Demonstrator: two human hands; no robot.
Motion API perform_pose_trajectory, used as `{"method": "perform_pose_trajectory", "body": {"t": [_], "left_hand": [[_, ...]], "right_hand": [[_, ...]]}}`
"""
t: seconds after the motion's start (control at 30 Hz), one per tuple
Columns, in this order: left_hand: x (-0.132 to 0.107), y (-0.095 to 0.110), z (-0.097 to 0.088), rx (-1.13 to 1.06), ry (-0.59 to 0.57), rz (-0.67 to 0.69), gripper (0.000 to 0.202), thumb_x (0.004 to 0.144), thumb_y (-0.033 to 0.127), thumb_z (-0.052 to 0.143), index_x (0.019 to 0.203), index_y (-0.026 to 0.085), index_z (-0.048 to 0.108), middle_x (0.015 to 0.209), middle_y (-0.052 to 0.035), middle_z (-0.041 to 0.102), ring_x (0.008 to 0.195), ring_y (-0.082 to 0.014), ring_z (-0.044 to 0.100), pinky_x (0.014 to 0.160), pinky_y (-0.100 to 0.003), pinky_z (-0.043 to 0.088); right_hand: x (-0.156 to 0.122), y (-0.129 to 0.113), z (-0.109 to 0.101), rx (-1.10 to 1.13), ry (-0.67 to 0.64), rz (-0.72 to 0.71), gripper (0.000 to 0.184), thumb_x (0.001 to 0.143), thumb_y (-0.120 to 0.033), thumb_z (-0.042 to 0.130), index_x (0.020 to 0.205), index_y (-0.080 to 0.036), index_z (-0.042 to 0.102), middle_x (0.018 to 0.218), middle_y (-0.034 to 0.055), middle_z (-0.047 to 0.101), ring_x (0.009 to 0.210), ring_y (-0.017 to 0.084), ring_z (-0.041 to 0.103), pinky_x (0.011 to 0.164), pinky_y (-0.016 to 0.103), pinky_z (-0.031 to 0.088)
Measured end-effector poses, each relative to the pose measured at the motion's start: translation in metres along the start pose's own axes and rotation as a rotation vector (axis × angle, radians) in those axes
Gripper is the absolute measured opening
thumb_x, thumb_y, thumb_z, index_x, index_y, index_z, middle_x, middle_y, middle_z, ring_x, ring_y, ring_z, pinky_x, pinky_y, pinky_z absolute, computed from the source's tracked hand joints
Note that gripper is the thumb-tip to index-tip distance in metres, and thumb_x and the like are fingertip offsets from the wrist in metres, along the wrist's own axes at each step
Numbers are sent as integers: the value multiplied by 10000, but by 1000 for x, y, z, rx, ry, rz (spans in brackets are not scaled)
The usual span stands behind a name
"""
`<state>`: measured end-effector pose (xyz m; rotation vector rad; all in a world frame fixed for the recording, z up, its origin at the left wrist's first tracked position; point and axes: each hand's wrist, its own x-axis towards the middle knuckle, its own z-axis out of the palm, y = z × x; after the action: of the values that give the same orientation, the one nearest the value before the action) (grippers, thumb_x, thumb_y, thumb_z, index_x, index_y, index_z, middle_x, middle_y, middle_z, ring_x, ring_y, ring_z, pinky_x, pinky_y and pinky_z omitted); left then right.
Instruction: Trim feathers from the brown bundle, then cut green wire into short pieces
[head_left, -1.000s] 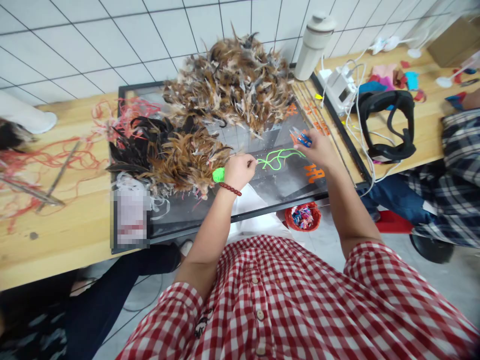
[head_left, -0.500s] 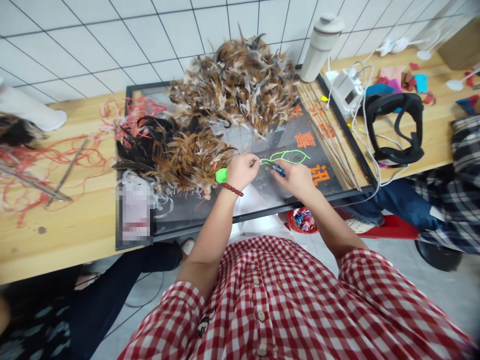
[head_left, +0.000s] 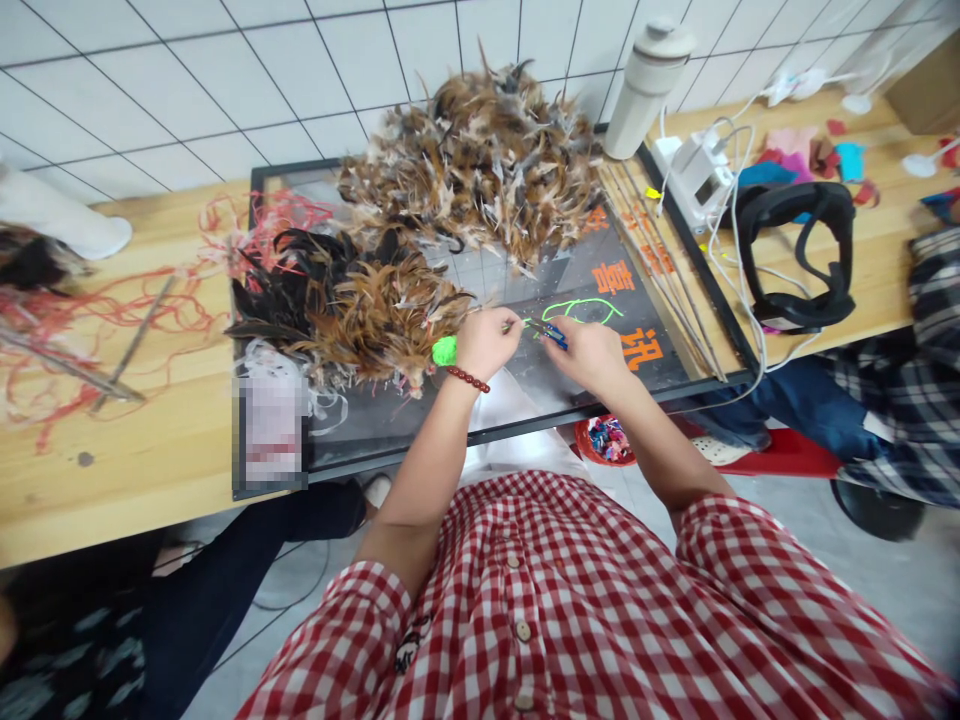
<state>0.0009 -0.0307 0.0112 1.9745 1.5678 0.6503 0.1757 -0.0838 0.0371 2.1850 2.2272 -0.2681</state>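
My left hand is pinched closed on a short end of bright green cord, over a dark printed panel. My right hand grips a small pair of blue-handled scissors, its blades pointing at my left fingertips and touching or nearly touching the cord there. Behind the scissors, a longer loop of green cord lies on the panel. A green ball-like bundle sits beside my left wrist, against a heap of brown and black feathers. What else my left fingers cover is hidden.
A larger feather heap lies against the tiled wall. Thin sticks, a white flask, a charger with cables and a black headset strap stand right. Red strings spread left. People sit on both sides.
The scissors have moved slightly left, with their blades now closer to my left fingertips. My left hand has barely moved, and the view has shifted a little.
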Motion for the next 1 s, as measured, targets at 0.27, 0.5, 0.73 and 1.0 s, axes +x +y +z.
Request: {"method": "perform_pose_trajectory", "body": {"t": [0.27, 0.5, 0.73, 1.0], "left_hand": [[1, -2, 0, 20, -24, 13, 211, 880, 285, 648, 886, 221, 850, 848, -82, 827, 767, -227, 709, 703, -324, 458], [1, 0, 1, 42, -21, 25, 223, 888, 274, 638, 904, 221, 854, 900, -101, 836, 856, -263, 744, 750, -339, 491], [0, 2, 0, 47, -53, 7, 247, 900, 280, 624, 937, 199, 854, 939, -123, 838, 894, -277, 754, 768, -351, 494], [1, -2, 1, 26, -21, 30, 195, 876, 277, 653, 864, 231, 843, 881, -83, 834, 855, -252, 741, 741, -336, 484]], "right_hand": [[9, -7, 4, 3, -67, -41, 482, 1034, -508, 468, 1349, -173, 612, 1075, 164, 805, 1028, 346, 756, 712, 334, 410], [5, -7, 6, -76, -23, -52, 468, 1071, -401, 361, 1467, -229, 544, 1161, 145, 800, 1051, 321, 755, 697, 329, 392], [7, -10, 9, -168, -92, -59, 448, 1085, -392, 296, 1273, -144, 618, 1074, 208, 786, 1001, 340, 764, 678, 330, 373], [7, -11, 12, -127, -123, -49, 473, 1082, -400, 290, 1222, -117, 642, 1044, 230, 784, 1003, 357, 760, 729, 353, 438]]}}
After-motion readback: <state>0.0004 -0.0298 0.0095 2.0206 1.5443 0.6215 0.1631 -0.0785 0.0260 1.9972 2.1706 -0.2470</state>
